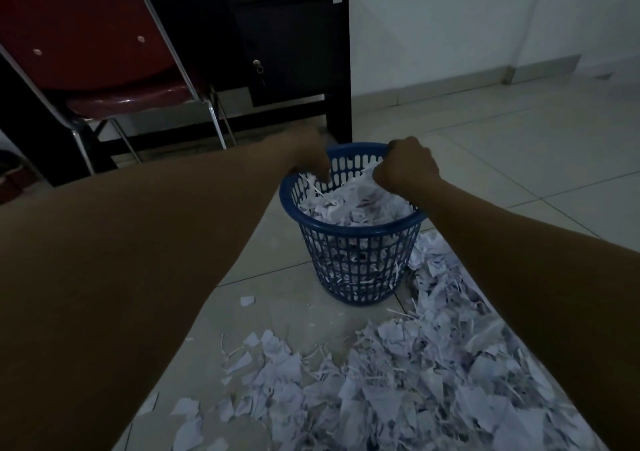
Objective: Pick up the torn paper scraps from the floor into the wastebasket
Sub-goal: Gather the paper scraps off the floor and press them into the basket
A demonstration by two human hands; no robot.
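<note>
A blue plastic lattice wastebasket point(356, 270) stands on the tiled floor, filled almost to its rim with torn white paper scraps point(349, 205). My left hand point(310, 154) is over the back left of the rim, slightly blurred, its fingers pointing down into the basket just above the scraps. My right hand point(407, 166) is curled into a fist at the back right of the rim, and its fingers appear wrapped over that rim. A big heap of torn scraps point(398, 388) covers the floor in front of and to the right of the basket.
A dark desk with a locked drawer point(294, 35) stands right behind the basket. To the left is a red chair point(104, 52) on chrome legs. Pale floor tiles point(519, 146) stretch to the right up to a white wall.
</note>
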